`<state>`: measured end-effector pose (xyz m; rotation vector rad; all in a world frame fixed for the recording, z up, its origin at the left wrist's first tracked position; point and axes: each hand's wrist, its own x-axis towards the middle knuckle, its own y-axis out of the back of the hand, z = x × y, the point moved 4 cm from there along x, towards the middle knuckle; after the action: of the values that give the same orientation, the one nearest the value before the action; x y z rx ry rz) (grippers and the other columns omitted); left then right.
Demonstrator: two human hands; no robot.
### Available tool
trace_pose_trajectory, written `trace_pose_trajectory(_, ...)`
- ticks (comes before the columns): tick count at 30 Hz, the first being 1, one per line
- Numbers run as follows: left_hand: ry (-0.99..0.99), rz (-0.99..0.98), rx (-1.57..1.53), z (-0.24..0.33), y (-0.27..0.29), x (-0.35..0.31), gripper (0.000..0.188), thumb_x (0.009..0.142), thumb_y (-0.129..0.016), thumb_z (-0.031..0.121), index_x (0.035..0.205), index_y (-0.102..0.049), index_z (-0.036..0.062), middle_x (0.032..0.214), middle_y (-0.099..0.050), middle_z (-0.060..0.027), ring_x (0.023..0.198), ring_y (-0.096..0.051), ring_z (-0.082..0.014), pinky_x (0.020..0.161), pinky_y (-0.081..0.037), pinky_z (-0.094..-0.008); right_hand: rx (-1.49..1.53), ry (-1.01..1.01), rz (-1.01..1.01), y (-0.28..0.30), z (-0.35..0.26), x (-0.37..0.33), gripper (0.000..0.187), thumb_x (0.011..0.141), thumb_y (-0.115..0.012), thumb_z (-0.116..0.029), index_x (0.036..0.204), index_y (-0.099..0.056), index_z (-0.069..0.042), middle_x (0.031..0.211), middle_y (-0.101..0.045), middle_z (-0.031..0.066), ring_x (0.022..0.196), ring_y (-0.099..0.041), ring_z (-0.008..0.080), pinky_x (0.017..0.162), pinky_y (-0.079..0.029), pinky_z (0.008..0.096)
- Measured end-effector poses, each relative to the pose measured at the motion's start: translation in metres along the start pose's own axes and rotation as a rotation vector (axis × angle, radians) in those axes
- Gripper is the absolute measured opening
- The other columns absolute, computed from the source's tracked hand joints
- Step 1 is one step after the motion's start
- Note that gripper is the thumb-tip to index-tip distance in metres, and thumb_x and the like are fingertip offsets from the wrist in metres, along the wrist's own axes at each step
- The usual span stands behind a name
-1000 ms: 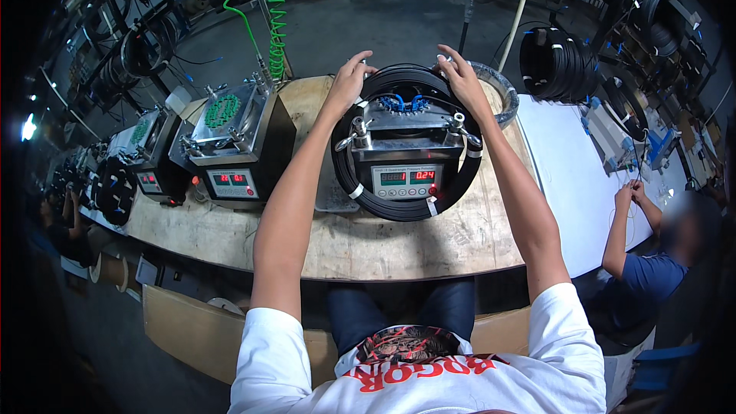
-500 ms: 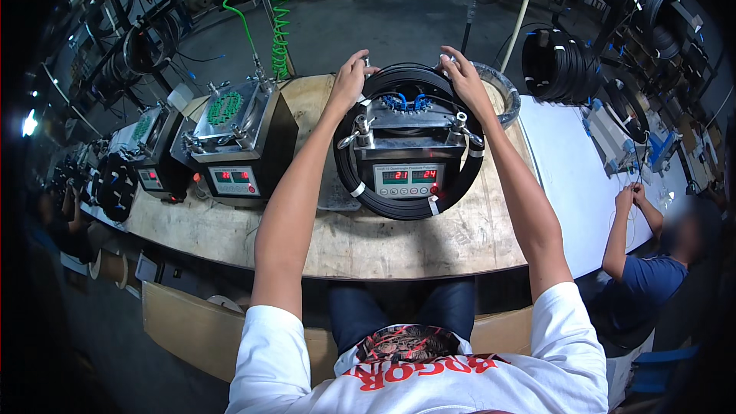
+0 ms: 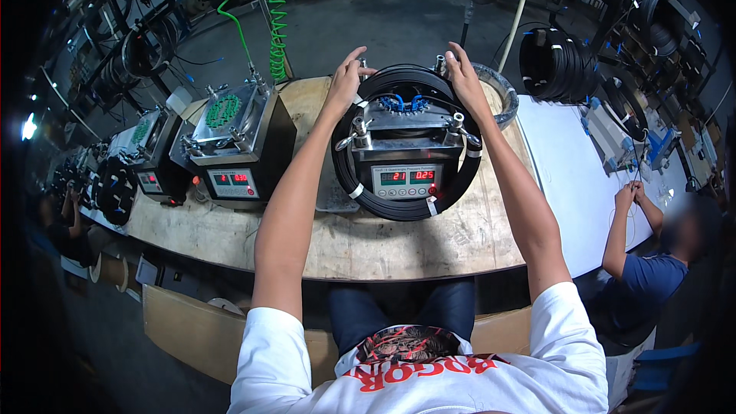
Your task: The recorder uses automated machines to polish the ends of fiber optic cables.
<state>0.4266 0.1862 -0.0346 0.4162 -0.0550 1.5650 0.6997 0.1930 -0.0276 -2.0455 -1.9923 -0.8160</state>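
Observation:
A fibre polishing machine (image 3: 407, 181) with a lit red display stands before me. A coil of black cable (image 3: 345, 172) rests around it, its ring passing in front of the panel and behind the top plate. Blue-and-white connectors (image 3: 402, 103) sit in a ring on that plate. My left hand (image 3: 345, 86) is at the rear left corner post, thumb and forefinger apart on either side of it. My right hand (image 3: 464, 83) is open beside the rear right post (image 3: 441, 64), fingers raised and apart from it. Two front posts with levers (image 3: 362, 134) stand upright.
To the left stand a second machine (image 3: 244, 155) with green connectors and a third one (image 3: 153, 149). Green coiled air hoses (image 3: 277, 23) hang behind. A clear-wrapped ring (image 3: 506, 96) lies at back right. A co-worker in blue (image 3: 640, 284) handles thin cable at right.
My right fingers have come off the rear right post and lifted. My left fingers have spread slightly at theirs. Readings on the displays have changed. The coil stays in place.

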Motion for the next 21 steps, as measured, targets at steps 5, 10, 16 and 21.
trace_pose_trajectory(5,-0.031,0.017,0.015,-0.003,-0.003,0.004,0.055,0.104,-0.029,0.034,0.147,-0.046,0.0052,0.107,-0.074,-0.0169,0.117,-0.061,-0.023,0.109,-0.035,-0.0352,-0.023,0.011,-0.022,0.0,0.003,0.001,0.052,0.107,-0.047,-0.038,0.147,-0.041,-0.006,0.084,-0.054,0.0061,0.079,-0.051,0.0147,0.078,-0.046,0.0293)
trace_pose_trajectory(10,-0.024,0.024,-0.016,-0.007,-0.003,0.004,0.054,0.105,-0.031,0.035,0.147,-0.046,0.004,0.107,-0.073,-0.0188,0.12,-0.06,-0.0236,0.11,-0.034,-0.0359,-0.001,0.029,-0.023,0.001,0.004,0.001,0.051,0.107,-0.047,-0.038,0.147,-0.041,-0.006,0.084,-0.054,0.0066,0.08,-0.051,0.0152,0.078,-0.045,0.0299)
trace_pose_trajectory(16,-0.045,-0.035,0.042,-0.008,-0.001,0.005,0.053,0.106,-0.031,0.044,0.148,-0.046,0.0161,0.118,-0.07,-0.0149,0.12,-0.058,-0.0227,0.106,-0.037,-0.0459,-0.018,0.021,-0.013,0.0,0.001,-0.001,0.052,0.108,-0.044,-0.039,0.148,-0.041,-0.006,0.084,-0.055,0.0073,0.081,-0.052,0.0158,0.079,-0.045,0.0313)
trace_pose_trajectory(21,-0.024,0.015,0.008,0.004,-0.007,0.0,0.061,0.107,-0.029,0.049,0.143,-0.052,0.0053,0.106,-0.074,-0.018,0.12,-0.059,-0.0257,0.11,-0.035,-0.0383,-0.041,0.023,0.005,0.004,0.004,-0.001,0.053,0.108,-0.041,-0.04,0.149,-0.039,-0.006,0.083,-0.054,0.0072,0.08,-0.052,0.0161,0.078,-0.045,0.032)
